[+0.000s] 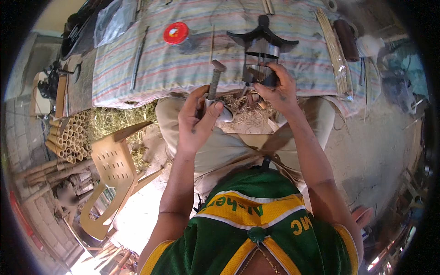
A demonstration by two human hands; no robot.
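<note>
My left hand (197,117) is closed around a short stick-like tool (214,85) with a grey, ribbed or wrapped shaft and a brown crosswise end at the top. Its lower part, whitish and partly covered by my fingers, I cannot make out fully. To the right, my right hand (280,91) grips the lower right side of a black pagoda-shaped lantern (262,39). Curved roof arms spread from its top, and a shiny band runs below them. The lantern's base is by the table's near edge, apart from the tool.
A striped cloth covers the table (183,68). On it are a red-lidded jar (176,34), a thin rod (139,59) and a bundle of sticks in plastic (337,55). A tan plastic chair (112,160) and stacked bamboo tubes (68,140) stand to the left.
</note>
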